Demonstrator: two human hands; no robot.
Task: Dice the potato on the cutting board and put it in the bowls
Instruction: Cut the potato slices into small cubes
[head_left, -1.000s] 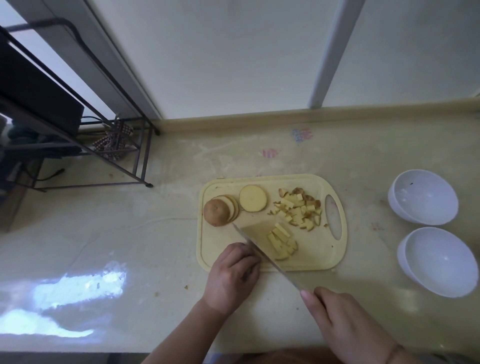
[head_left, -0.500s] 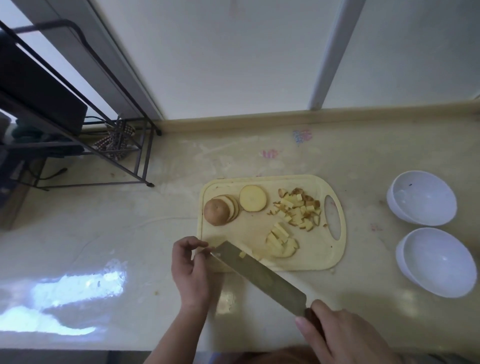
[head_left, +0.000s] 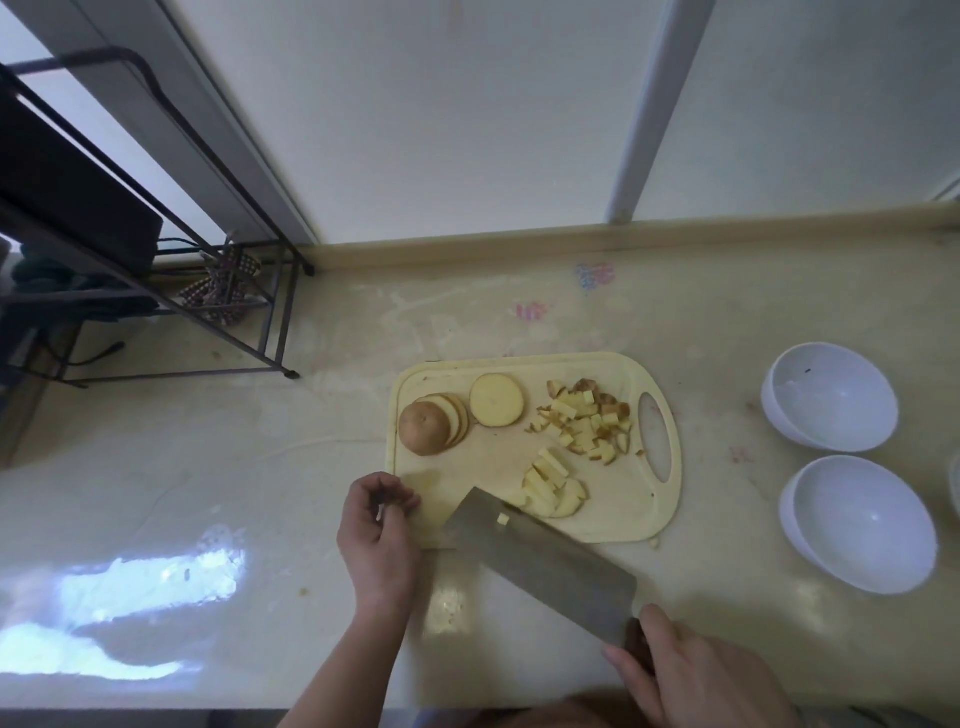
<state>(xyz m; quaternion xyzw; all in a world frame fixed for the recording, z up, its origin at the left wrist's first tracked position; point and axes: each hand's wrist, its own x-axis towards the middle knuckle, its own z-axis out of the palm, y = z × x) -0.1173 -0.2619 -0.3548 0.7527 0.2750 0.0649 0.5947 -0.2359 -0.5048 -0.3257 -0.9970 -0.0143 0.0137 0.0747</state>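
A cream cutting board (head_left: 618, 501) lies on the counter. On it are a potato end with leaning slices (head_left: 426, 428), one round slice (head_left: 496, 400), a pile of diced pieces (head_left: 587, 421) and a slice cut into sticks (head_left: 550, 483). My right hand (head_left: 691, 675) grips the handle of a cleaver (head_left: 540, 564). Its blade lies flat over the board's front edge, with a small potato bit (head_left: 503, 518) stuck on it. My left hand (head_left: 376, 530) hovers at the board's front left corner, fingers curled, nothing visible in it. Two white bowls (head_left: 831, 431) (head_left: 857, 566) stand empty at the right.
A black metal rack (head_left: 270, 312) with a checked cloth stands at the back left. A low ledge and window wall run along the back. The counter's front edge is close below my arms. A white rim (head_left: 956, 483) shows at the far right.
The cleaver lifted off the potato sticks and turned flat, drawn toward the front. My left hand left the sticks and moved left to the board's corner.
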